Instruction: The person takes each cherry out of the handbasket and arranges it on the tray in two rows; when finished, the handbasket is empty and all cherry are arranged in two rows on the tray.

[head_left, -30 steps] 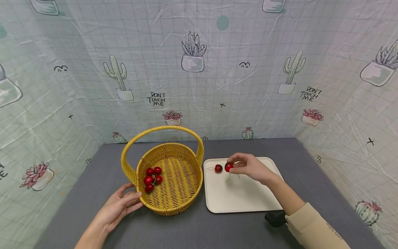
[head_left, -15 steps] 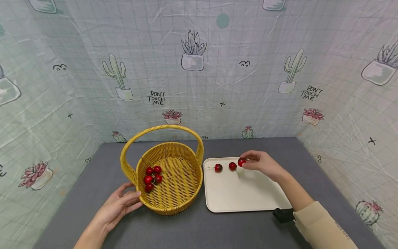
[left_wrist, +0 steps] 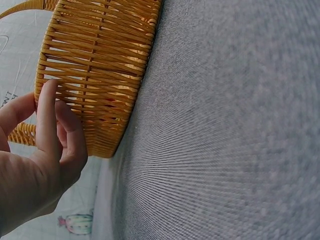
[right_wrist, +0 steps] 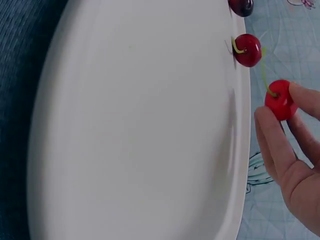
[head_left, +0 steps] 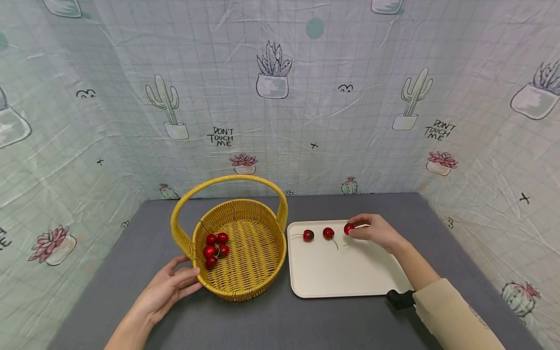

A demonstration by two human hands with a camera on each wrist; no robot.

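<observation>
A yellow woven basket (head_left: 249,243) with a tall handle stands left of centre, with several red cherries (head_left: 210,251) in its left side. My left hand (head_left: 168,289) holds the basket's left rim near the handle's base; in the left wrist view its fingers (left_wrist: 47,117) lie against the weave. Over the far part of a cream tray (head_left: 337,277), my right hand (head_left: 376,233) pinches a cherry (right_wrist: 280,100) between thumb and fingertips, its stem hanging free. Two cherries lie to its left on the tray, a dark one (head_left: 308,236) and a redder one (head_left: 328,233).
A grey cloth-covered table (head_left: 245,325) bears the basket and tray, which stand side by side with a narrow gap. A patterned curtain (head_left: 315,112) closes off the back and both sides. Something black (head_left: 400,299) sits at the right wrist by the beige sleeve (head_left: 455,316).
My right hand has set one cherry down on the tray beside the first and moved right with another cherry, now lower over the tray's far edge. The left hand and basket stay put.
</observation>
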